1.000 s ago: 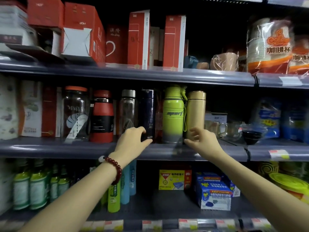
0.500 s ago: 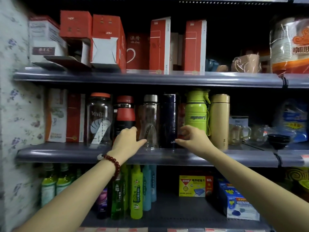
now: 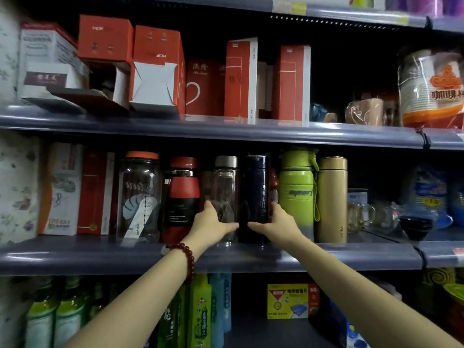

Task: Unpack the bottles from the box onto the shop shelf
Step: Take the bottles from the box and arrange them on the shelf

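On my feed, the green bottle point(image 3: 297, 192) reads "sport"; a red box point(image 3: 105, 37) on the upper shelf shows "MOK"; the yellow box point(image 3: 292, 301) below carries "60"; the gold flask's point(image 3: 332, 199) lettering I cannot make out.

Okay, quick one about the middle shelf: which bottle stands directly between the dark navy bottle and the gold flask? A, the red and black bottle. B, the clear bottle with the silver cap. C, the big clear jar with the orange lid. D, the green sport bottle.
D: the green sport bottle stands with the dark navy bottle on its left and the gold flask on its right.
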The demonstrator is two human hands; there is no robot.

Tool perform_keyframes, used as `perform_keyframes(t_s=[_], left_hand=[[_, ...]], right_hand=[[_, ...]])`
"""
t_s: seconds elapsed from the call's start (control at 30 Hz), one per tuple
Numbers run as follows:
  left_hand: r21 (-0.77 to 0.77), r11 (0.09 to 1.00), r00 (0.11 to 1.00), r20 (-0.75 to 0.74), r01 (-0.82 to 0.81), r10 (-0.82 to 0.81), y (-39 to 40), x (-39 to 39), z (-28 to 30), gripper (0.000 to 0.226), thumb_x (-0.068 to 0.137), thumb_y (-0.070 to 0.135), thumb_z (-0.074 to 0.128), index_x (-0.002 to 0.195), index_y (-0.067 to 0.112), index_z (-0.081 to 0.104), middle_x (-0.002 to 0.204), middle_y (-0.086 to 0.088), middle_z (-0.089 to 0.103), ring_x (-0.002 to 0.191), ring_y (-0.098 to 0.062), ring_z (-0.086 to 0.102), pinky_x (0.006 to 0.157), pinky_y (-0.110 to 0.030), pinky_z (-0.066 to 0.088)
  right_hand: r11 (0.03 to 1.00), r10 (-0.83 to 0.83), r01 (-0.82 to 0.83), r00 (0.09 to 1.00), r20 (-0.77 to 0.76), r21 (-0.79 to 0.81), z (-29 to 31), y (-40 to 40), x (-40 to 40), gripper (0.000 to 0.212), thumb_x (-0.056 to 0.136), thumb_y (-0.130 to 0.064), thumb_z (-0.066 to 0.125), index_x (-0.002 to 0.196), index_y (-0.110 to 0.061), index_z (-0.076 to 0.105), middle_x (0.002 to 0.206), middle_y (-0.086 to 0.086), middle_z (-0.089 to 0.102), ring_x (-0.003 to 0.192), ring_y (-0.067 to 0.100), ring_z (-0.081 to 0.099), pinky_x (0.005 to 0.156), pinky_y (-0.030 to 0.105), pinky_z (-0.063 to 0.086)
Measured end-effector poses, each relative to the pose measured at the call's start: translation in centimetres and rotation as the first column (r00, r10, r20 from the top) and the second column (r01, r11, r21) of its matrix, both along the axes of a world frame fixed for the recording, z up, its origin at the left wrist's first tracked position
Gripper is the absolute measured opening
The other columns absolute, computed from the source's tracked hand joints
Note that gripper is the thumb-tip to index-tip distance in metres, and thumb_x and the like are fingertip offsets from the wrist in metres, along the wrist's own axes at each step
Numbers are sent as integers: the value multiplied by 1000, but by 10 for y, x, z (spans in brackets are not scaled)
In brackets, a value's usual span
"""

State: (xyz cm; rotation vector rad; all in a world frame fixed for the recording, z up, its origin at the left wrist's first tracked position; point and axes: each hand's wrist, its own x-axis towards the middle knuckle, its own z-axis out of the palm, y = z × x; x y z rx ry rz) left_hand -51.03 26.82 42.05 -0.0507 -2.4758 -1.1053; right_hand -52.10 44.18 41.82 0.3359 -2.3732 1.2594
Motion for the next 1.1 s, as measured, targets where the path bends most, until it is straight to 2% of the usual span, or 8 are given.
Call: perform_keyframes(t_s=[0.13, 0.23, 0.4, 0.6, 0.7, 0.8, 0.97, 1.1], left_hand=[[49, 999, 998, 67, -3, -1, -5, -13, -5, 93, 73, 32, 79, 145, 7, 25, 138, -10, 50, 114, -22, 56, 82, -20, 42], [88, 996, 995, 93, 17, -25, -12, -21, -8, 77, 65, 35, 84, 128, 12, 48, 125, -5, 59, 108, -18, 58, 88, -26, 48], [76, 997, 998, 60, 20, -25, -14, -23, -13, 98, 40, 61, 83, 122, 17, 56, 123, -2, 62, 110, -17, 59, 94, -31, 50], [58, 998, 1000, 8, -24, 24, -10, -21, -17, 90, 57, 51, 84, 129, 12, 48, 130, -5, 53, 116, -20, 53, 86, -24, 44], [65, 998, 1000, 20, 17, -18, -14, -18, -13, 89, 60, 47, 84, 133, 15, 45, 133, -5, 51, 118, -19, 51, 89, -25, 43], [55, 994, 994, 50, 91, -94, -17, -14, -8, 84, 66, 42, 83, 135, 16, 43, 132, -4, 51, 108, -14, 50, 85, -23, 40], [-18, 997, 996, 32, 80, -80, -17, -9, -13, 92, 64, 52, 80, 137, 14, 39, 137, -5, 49, 120, -19, 50, 84, -22, 40], [-33, 999, 1000, -13, 24, -25, -11, -6, -14, 97, 60, 58, 80, 135, 11, 41, 133, -6, 51, 118, -20, 52, 86, -24, 44]], right_hand=[[996, 38, -34, 998, 51, -82, -2, -5, -11, 68, 75, -25, 79, 132, -13, 42, 124, 4, 62, 104, 18, 59, 87, 25, 47], [988, 87, -75, 993, 81, -134, -6, -7, -18, 70, 74, -25, 79, 133, -16, 42, 125, 3, 62, 109, 20, 61, 95, 32, 50], [982, 134, -121, 988, 81, -144, -9, -5, -18, 70, 77, -26, 78, 135, -17, 40, 127, 2, 60, 109, 18, 60, 93, 30, 49], [988, 115, -110, 992, 48, -112, -11, -4, -18, 66, 78, -28, 77, 133, -18, 41, 122, -1, 59, 106, 15, 57, 89, 25, 45], [984, 127, -119, 990, 54, -131, -10, -3, -19, 63, 76, -26, 77, 130, -18, 45, 120, -1, 62, 107, 16, 61, 90, 27, 48], [969, 200, -180, 974, 105, -170, -6, 4, -20, 62, 73, -23, 79, 127, -17, 49, 118, -1, 66, 104, 16, 65, 93, 31, 51], [979, 153, -139, 984, 87, -151, -6, 7, -11, 57, 74, -21, 80, 122, -17, 50, 112, -1, 66, 100, 16, 64, 85, 27, 52], [991, 71, -68, 997, 24, -112, -6, 2, -5, 60, 71, -27, 82, 123, -16, 53, 113, -1, 66, 99, 15, 63, 85, 27, 52]])
